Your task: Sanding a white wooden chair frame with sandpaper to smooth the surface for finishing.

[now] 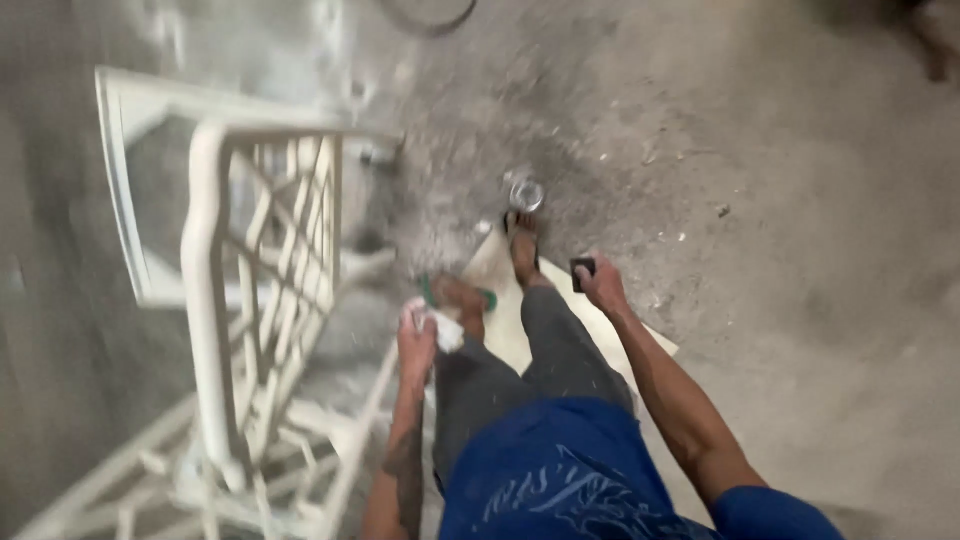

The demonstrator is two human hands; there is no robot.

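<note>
Inspector: The person is standing on a pale flat board [510,320] lying on the dusty concrete floor [780,200]. The left hand [418,335] is closing around a crumpled white cloth [445,330], held low beside the left knee. The right hand [600,283] is gripping a small dark block [582,268] — possibly a sanding block, though the blur is preventing a firm identification — out past the board's right edge.

Clerk: And the hazards?

Inspector: I am judging two. A small clear glass jar [526,193] is sitting on the floor just ahead of the right sandalled foot [522,240], off the board's far edge; a step forward could be knocking it over. The feet are wearing open sandals, the left one [455,293] green-soled, so broken glass or grit would be reaching bare skin.

Clerk: Anything crowding the work?

Inspector: A white-painted lattice frame [270,260] is standing upright just left of the left hand, with further white lattice sections [250,470] lying near the lower left corner. They are hemming in that side — a swing of the cloth hand could be catching the rail. A dark ring [428,12] is lying at the far edge, well apart.
</note>
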